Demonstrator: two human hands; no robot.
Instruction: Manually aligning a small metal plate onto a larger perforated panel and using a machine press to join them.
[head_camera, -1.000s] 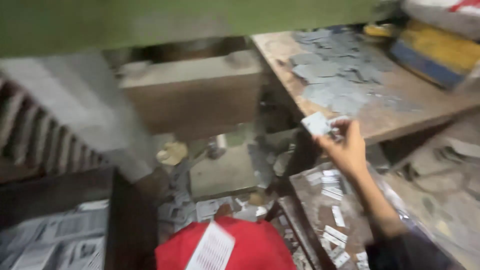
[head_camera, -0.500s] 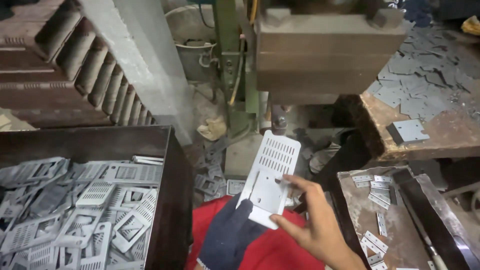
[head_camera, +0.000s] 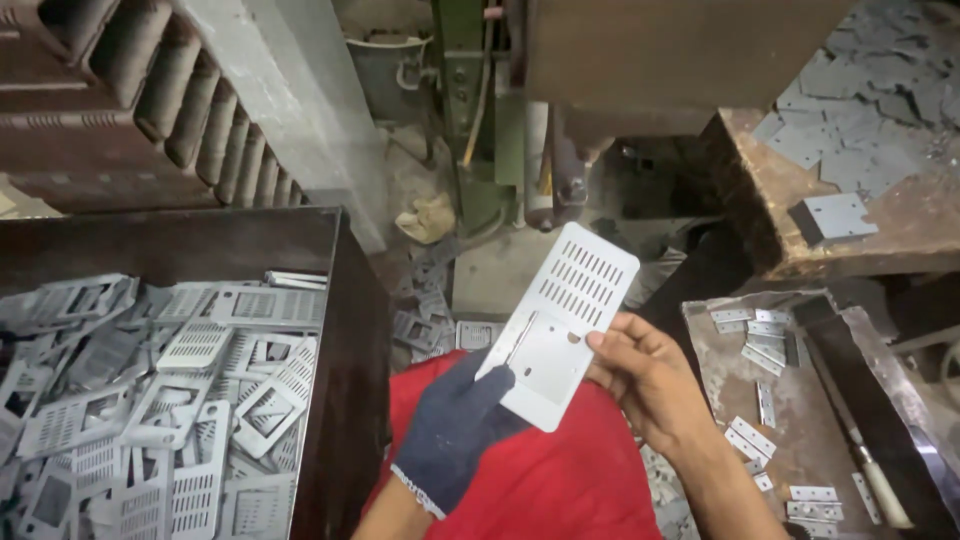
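Over red cloth (head_camera: 560, 480), both hands tilt slotted plate (head_camera: 560, 325) up-right

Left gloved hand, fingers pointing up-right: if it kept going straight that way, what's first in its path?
The slotted metal plate: the left hand already touches its lower left edge. Beyond it, probably the press base, though depth is unclear.

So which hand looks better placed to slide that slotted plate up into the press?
Probably the right hand. Its bare fingers grip the plate along the right edge, on the side nearer the press. The gloved left hand only supports the plate's lower left corner from beneath.
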